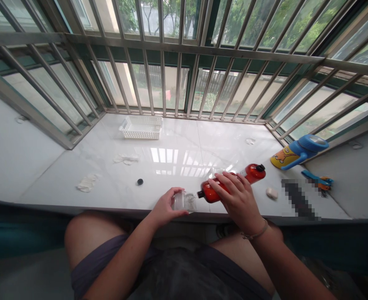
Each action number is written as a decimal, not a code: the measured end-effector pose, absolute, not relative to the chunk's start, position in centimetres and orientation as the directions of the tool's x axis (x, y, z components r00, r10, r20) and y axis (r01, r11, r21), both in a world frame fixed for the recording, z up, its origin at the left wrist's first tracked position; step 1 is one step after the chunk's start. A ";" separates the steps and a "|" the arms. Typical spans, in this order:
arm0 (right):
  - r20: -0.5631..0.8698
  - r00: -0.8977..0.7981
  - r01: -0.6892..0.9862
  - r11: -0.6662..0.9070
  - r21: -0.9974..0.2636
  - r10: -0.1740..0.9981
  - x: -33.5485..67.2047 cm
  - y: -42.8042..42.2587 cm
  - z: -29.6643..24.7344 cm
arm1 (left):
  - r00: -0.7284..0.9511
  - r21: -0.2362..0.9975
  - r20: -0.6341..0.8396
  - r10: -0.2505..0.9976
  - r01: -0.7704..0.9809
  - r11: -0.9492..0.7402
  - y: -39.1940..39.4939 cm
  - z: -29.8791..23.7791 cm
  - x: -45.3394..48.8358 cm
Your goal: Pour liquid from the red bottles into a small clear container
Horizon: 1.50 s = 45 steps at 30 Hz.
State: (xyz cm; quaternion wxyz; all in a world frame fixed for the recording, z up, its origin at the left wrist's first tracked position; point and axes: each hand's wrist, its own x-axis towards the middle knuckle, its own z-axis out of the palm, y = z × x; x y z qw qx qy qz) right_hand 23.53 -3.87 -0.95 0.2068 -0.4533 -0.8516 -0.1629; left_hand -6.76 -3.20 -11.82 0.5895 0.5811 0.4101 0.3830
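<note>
My left hand (166, 208) is wrapped round a small clear cup (180, 201) at the counter's front edge. My right hand (235, 198) grips a red-orange bottle (210, 191) from above. This bottle is tipped almost level, its uncapped black neck close to the cup's mouth; whether liquid is flowing is too fine to tell. Just behind my right hand is a second red-orange bottle (252, 173) with a black top. A clear object (213, 172), partly hidden, shows behind the tipped bottle. To the left of the cup lies a round black cap (140, 181).
A white basket (141, 128) sits near the barred window. Crumpled white tissues (86, 183) lie on the left. At right are a blue-and-yellow flask (299, 151), a beige lump (271, 193), a blue-and-orange item (319, 180) and a blurred-out dark object (299, 200).
</note>
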 end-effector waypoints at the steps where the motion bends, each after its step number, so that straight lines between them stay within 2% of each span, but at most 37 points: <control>1: 0.501 -0.504 0.839 0.536 0.092 0.703 23.5 -3.9 -0.9 | 0.370 0.999 -0.039 0.928 0.024 0.032 -3.2 -11.8 -6.8; 45: 0.503 -0.532 0.827 0.546 0.136 0.681 23.1 -3.5 -0.1 | 0.371 0.999 -0.031 0.928 0.018 0.027 -3.1 -11.5 -6.7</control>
